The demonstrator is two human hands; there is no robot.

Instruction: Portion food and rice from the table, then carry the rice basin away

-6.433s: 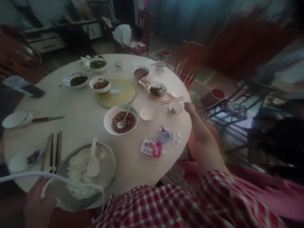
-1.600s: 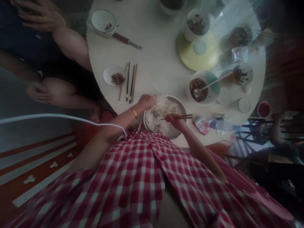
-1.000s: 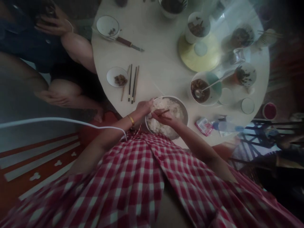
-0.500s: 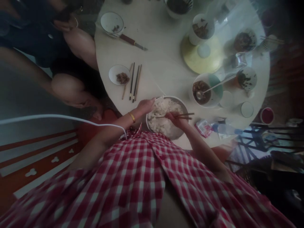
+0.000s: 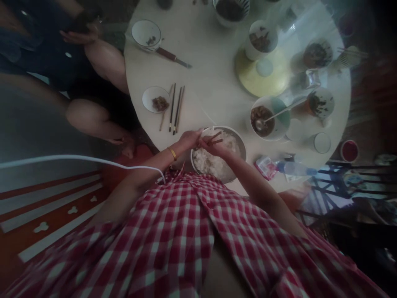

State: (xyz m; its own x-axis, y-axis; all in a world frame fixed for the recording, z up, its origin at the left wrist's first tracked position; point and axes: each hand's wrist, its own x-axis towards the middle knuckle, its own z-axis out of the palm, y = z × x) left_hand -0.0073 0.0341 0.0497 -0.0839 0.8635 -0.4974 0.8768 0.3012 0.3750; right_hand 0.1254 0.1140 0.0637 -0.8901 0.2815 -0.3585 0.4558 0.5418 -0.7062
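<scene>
A metal basin of white rice [image 5: 238,145] sits at the near edge of the round pale table [image 5: 211,82]. My left hand [image 5: 190,138], with a gold bangle on the wrist, grips the basin's left rim. My right hand [image 5: 214,148] is closed on a pair of brown chopsticks [image 5: 215,138] held over the rice, their tips pointing up and right. Both hands are close together at the basin's left side.
A small dish with food [image 5: 156,99] and several loose chopsticks [image 5: 175,108] lie to the left. A bowl with a knife [image 5: 173,57], a yellow mat [image 5: 263,76], a stew bowl with a spoon [image 5: 268,121], packets and a bottle [image 5: 294,167] are around. Another person [image 5: 93,66] sits at the left.
My right hand has swung the chopsticks left across the rice, toward my left hand. The left hand has stayed on the basin's rim.
</scene>
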